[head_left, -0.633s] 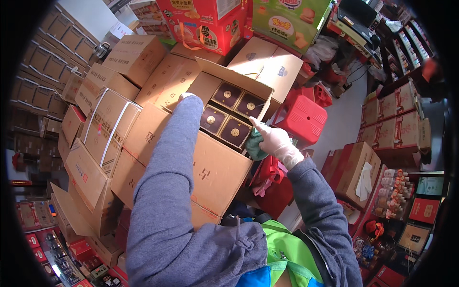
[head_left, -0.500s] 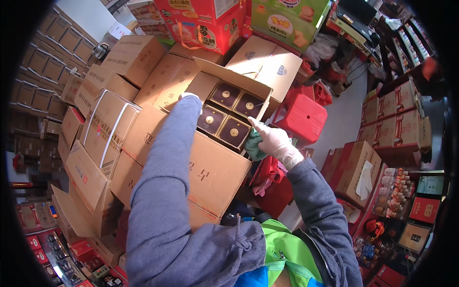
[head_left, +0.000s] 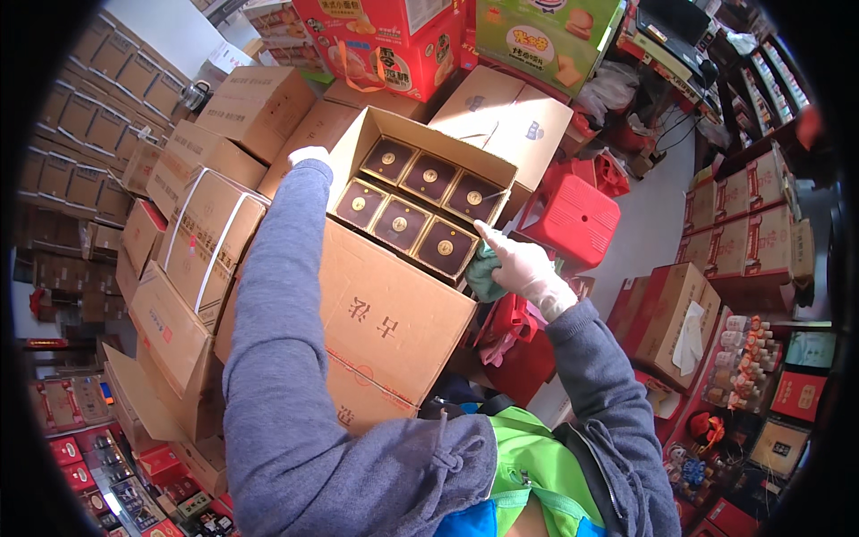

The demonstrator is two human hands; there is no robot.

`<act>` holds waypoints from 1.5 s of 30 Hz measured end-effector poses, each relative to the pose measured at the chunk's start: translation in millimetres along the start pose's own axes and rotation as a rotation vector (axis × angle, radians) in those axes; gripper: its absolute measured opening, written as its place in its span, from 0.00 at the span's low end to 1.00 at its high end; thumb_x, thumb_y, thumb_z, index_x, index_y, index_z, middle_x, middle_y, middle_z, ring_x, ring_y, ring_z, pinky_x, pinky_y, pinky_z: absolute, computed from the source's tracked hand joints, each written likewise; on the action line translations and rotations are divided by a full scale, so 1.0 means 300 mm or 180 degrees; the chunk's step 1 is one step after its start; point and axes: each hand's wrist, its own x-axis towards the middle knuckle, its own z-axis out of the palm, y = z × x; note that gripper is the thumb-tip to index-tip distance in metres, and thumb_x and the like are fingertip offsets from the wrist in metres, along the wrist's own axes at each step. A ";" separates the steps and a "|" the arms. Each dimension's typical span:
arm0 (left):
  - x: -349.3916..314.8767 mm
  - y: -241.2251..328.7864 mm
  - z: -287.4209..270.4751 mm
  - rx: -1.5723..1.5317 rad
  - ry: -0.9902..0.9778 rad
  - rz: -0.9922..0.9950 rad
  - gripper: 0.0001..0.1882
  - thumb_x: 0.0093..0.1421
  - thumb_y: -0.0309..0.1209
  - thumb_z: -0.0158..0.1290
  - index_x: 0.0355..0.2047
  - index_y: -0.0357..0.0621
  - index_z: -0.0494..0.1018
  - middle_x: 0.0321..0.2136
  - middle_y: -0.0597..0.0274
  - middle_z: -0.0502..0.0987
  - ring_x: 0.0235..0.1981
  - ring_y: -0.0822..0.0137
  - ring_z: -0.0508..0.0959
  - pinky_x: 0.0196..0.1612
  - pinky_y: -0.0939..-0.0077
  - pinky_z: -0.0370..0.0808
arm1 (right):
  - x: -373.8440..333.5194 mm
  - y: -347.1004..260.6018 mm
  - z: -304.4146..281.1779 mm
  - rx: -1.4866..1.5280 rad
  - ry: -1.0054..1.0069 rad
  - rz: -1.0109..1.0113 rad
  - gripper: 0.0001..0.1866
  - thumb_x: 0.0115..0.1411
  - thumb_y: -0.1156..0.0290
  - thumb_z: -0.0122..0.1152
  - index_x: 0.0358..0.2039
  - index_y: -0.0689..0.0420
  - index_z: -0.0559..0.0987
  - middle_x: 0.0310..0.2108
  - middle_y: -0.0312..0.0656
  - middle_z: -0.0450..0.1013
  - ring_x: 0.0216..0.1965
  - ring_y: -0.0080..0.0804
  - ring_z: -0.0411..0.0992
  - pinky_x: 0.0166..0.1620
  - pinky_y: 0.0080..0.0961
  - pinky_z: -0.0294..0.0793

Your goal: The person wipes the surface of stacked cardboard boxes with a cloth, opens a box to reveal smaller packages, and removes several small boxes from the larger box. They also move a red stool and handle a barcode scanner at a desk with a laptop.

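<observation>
An open cardboard carton stands in front of me with its flaps folded out. Inside sit several dark square boxes with gold edges and a round gold emblem on top, in two rows. My left hand, in a white glove, is at the carton's left side; its fingers are mostly hidden beyond the sleeve. My right hand, also gloved in white, has its other fingers closed round a green cloth. Its index finger stretches toward the carton's right edge.
Closed cartons are stacked to the left, one strapped carton among them. A large carton flap spreads toward me. Red stool stands right, red and green packages behind. Shelves of goods line the right side.
My left hand has moved left, away from the carton's inside. More dark boxes at its left end now show. My right hand keeps the cloth at the right edge.
</observation>
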 end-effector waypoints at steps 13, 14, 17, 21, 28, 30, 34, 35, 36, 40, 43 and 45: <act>-0.154 0.122 -0.061 0.0078 0.0785 0.0514 0.13 0.53 0.33 0.53 0.38 0.48 0.80 0.38 0.55 0.80 0.42 0.58 0.79 0.42 0.62 0.75 | -0.012 -0.028 -0.018 -0.0118 -0.0137 0.0101 0.45 0.42 0.78 0.54 0.65 0.45 0.54 0.48 0.47 0.72 0.37 0.42 0.76 0.37 0.34 0.77; -0.163 0.153 -0.051 0.0111 0.0936 0.0785 0.13 0.52 0.33 0.54 0.38 0.49 0.80 0.37 0.55 0.79 0.41 0.57 0.79 0.42 0.62 0.75 | -0.017 -0.030 -0.022 -0.0060 -0.0025 0.0006 0.45 0.42 0.77 0.54 0.65 0.45 0.54 0.48 0.47 0.72 0.36 0.41 0.76 0.37 0.34 0.77; -0.183 0.227 -0.008 -0.0068 0.0604 0.2223 0.15 0.50 0.31 0.53 0.39 0.52 0.79 0.37 0.56 0.79 0.42 0.56 0.78 0.45 0.64 0.74 | -0.042 -0.029 -0.037 -0.0037 0.0040 -0.0061 0.45 0.42 0.76 0.55 0.65 0.44 0.54 0.44 0.47 0.73 0.36 0.42 0.76 0.37 0.35 0.77; -0.186 0.336 0.070 0.0269 -0.0155 0.2981 0.23 0.51 0.30 0.51 0.50 0.54 0.73 0.46 0.53 0.76 0.49 0.55 0.74 0.52 0.66 0.70 | -0.095 -0.013 -0.056 -0.0234 -0.0154 0.0121 0.45 0.43 0.74 0.56 0.64 0.44 0.55 0.36 0.47 0.74 0.33 0.44 0.75 0.36 0.37 0.76; -0.189 0.386 0.072 0.0471 -0.0704 0.2998 0.34 0.51 0.46 0.51 0.58 0.45 0.64 0.55 0.48 0.67 0.55 0.52 0.69 0.58 0.66 0.65 | -0.255 0.073 -0.053 -0.0080 0.0139 0.0456 0.47 0.43 0.74 0.58 0.65 0.43 0.53 0.29 0.45 0.70 0.31 0.45 0.73 0.36 0.37 0.74; -0.221 0.379 0.042 0.0251 -0.0438 0.2805 0.34 0.55 0.46 0.49 0.60 0.45 0.61 0.60 0.49 0.62 0.59 0.53 0.64 0.61 0.67 0.60 | -0.294 0.109 -0.050 -0.0078 0.0179 0.0666 0.47 0.43 0.74 0.58 0.65 0.44 0.53 0.30 0.46 0.70 0.32 0.45 0.73 0.37 0.38 0.74; -0.319 0.391 -0.037 0.0221 -0.0206 0.2713 0.36 0.59 0.51 0.44 0.62 0.43 0.57 0.62 0.48 0.57 0.62 0.53 0.59 0.64 0.66 0.55 | -0.357 0.166 -0.055 -0.0033 0.0282 0.0972 0.44 0.44 0.72 0.57 0.65 0.46 0.54 0.32 0.47 0.71 0.33 0.46 0.73 0.39 0.37 0.74; -0.353 0.401 -0.053 0.0216 -0.0141 0.2679 0.37 0.59 0.53 0.44 0.62 0.42 0.57 0.62 0.47 0.56 0.63 0.53 0.58 0.64 0.66 0.55 | -0.371 0.171 -0.057 0.0005 0.0396 0.0954 0.43 0.45 0.71 0.57 0.64 0.47 0.56 0.30 0.47 0.71 0.33 0.46 0.74 0.39 0.36 0.74; -0.391 0.413 -0.067 0.0232 -0.0060 0.2670 0.38 0.60 0.54 0.43 0.62 0.39 0.56 0.63 0.45 0.55 0.63 0.53 0.57 0.64 0.66 0.54 | -0.383 0.173 -0.059 0.0029 0.0384 0.1060 0.43 0.46 0.71 0.58 0.65 0.46 0.55 0.31 0.47 0.72 0.35 0.46 0.74 0.40 0.35 0.74; -0.574 0.438 -0.092 -0.0155 0.0620 0.3057 0.44 0.58 0.59 0.43 0.62 0.35 0.53 0.62 0.40 0.54 0.63 0.48 0.57 0.64 0.64 0.54 | -0.401 0.136 -0.062 0.0664 0.0961 0.1048 0.34 0.48 0.72 0.58 0.59 0.49 0.64 0.39 0.49 0.73 0.39 0.47 0.74 0.44 0.33 0.73; -0.738 0.442 -0.068 -0.1233 0.0630 0.3086 0.46 0.60 0.59 0.42 0.64 0.33 0.46 0.64 0.39 0.50 0.66 0.48 0.50 0.66 0.64 0.48 | -0.362 0.061 -0.055 0.1599 0.1810 0.0704 0.24 0.49 0.73 0.58 0.50 0.54 0.72 0.42 0.50 0.72 0.41 0.48 0.73 0.47 0.32 0.73; -0.829 0.424 -0.054 -0.3054 0.0778 0.3152 0.40 0.64 0.51 0.42 0.64 0.32 0.47 0.64 0.40 0.50 0.67 0.52 0.49 0.66 0.67 0.47 | -0.315 -0.008 -0.049 0.1692 0.1948 0.0293 0.25 0.49 0.72 0.59 0.50 0.55 0.71 0.43 0.50 0.72 0.42 0.48 0.73 0.47 0.34 0.73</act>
